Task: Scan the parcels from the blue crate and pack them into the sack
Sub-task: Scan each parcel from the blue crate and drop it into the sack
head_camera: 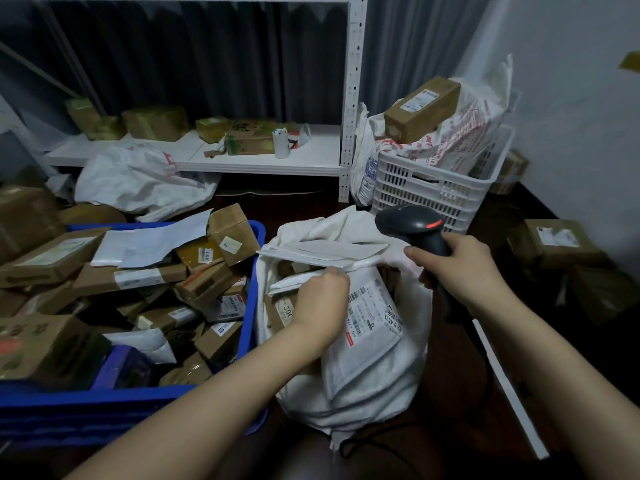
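The white mailer (294, 284) lay in the mouth of the sack (381, 393), at frame centre. The left hand (322, 301) gripped it, fingers curled over its near edge. A labelled poly mailer (370, 323) lay against it at 3 o'clock, and a flat mailer (322, 254) bridged the sack opening at 12 o'clock.

The right hand (460, 268), at 2 o'clock of the sack, was wrapped round the handle of the barcode scanner (412, 226), its head above the sack's far rim. The blue crate (250, 327) stood touching the sack at 9 o'clock, heaped with cartons and envelopes. A white slotted crate (433, 188) stood beyond at 1 o'clock.

Assessed risks: the sack stood unsupported and slumped, so a downward push could fold its rim and spill mailers. The bridging mailer appeared loose and liable to slide off. The scanner cord (374, 441) trailed by the sack base, so a tug could pull the sack over.
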